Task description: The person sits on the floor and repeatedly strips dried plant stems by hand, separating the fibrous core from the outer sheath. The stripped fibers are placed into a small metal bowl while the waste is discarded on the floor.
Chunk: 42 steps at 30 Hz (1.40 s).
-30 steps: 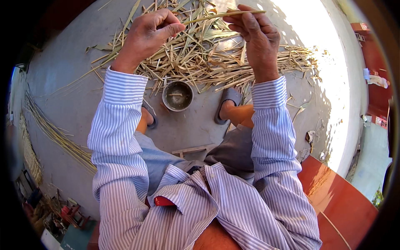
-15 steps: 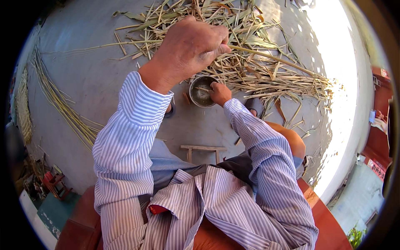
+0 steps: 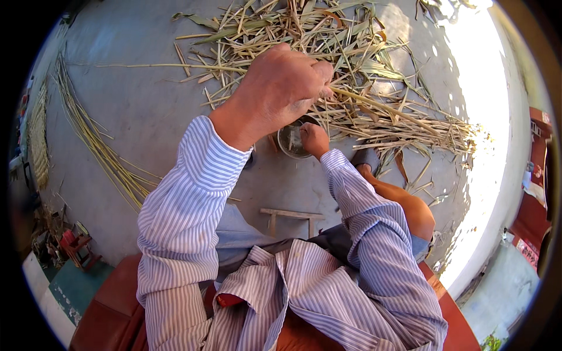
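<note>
Here, left hand (image 3: 281,93) grips long pale-green strip (image 3: 380,105).

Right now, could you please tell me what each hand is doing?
Left hand: closed, fingers gripping a long pale reed strip.
Right hand: reaching into the small metal bowl; its grip cannot be told.

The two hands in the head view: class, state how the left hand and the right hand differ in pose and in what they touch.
The left hand is raised and closed in a fist around a long stalk; the right hand is low, reaching into the small metal bowl. The left hand looks far larger, being nearer the camera; the right hand looks small. Both wear striped sleeves.
</note>
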{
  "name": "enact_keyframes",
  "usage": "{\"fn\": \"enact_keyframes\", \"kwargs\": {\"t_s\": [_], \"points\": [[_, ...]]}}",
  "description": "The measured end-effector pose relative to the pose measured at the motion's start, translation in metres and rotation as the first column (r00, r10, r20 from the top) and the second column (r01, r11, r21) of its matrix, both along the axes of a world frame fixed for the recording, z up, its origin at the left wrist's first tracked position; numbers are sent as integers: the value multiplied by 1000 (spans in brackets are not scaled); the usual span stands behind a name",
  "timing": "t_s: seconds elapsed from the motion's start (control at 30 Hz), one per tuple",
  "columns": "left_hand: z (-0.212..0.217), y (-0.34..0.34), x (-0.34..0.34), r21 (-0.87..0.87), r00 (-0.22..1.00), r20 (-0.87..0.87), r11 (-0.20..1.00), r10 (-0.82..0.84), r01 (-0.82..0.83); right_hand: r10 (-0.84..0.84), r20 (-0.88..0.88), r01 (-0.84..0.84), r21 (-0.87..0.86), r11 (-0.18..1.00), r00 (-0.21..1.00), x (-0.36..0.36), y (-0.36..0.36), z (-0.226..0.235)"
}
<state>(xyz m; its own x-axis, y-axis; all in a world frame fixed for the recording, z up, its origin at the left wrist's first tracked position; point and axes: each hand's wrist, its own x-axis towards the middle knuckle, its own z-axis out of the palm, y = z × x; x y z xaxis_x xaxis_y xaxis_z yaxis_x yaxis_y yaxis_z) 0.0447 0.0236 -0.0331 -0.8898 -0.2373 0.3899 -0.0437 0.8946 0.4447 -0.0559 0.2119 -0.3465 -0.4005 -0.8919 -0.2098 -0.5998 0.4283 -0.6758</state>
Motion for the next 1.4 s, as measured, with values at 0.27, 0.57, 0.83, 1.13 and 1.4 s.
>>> {"fn": "enact_keyframes", "kwargs": {"t_s": [0.27, 0.57, 0.83, 1.13, 1.4], "points": [[6, 11, -6, -32, 999, -20, 999, -25, 25, -58, 119, 55, 34, 998, 991, -13, 14, 8], [8, 13, 11, 7, 999, 32, 1000, 10, -10, -10, -31, 19, 311, 950, 999, 37, 12, -53], [-2, 13, 7, 2, 997, 70, 1000, -25, 25, -203, 96, 194, 95, 976, 975, 42, -9, -26], [7, -12, -10, 51, 999, 30, 998, 39, -40, 49, 844, 550, -391, 738, 534, -38, -44, 225], [5, -10, -27, 72, 1000, -24, 997, 16, -14, -45, 802, 725, -513, 459, 596, -61, -28, 308]]}}
